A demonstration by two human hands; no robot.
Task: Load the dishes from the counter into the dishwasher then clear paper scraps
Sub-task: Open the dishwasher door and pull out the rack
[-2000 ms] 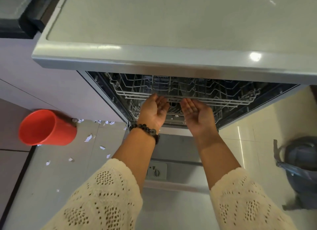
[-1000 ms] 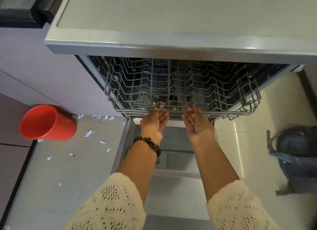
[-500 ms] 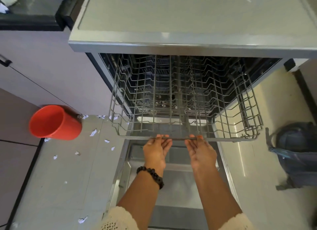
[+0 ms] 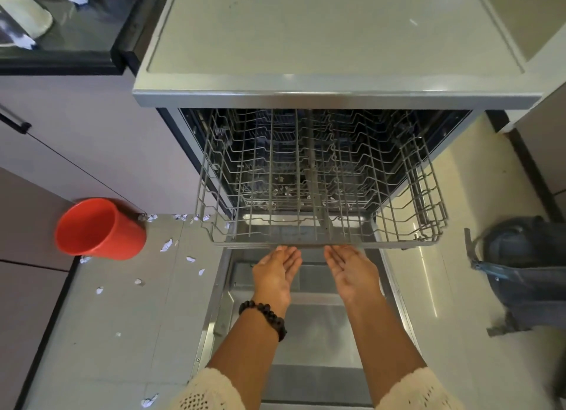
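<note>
Dishwasher rack [image 4: 321, 195] — unlabelled — both hands [image 4: 277, 273] beneath

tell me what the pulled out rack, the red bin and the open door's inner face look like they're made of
Rack: thin grey wire, probably coated metal, matte.
Red bin: smooth, uniform colour with a soft sheen, likely plastic.
Door's inner face: brushed, reflective silver, seemingly stainless steel.
</note>
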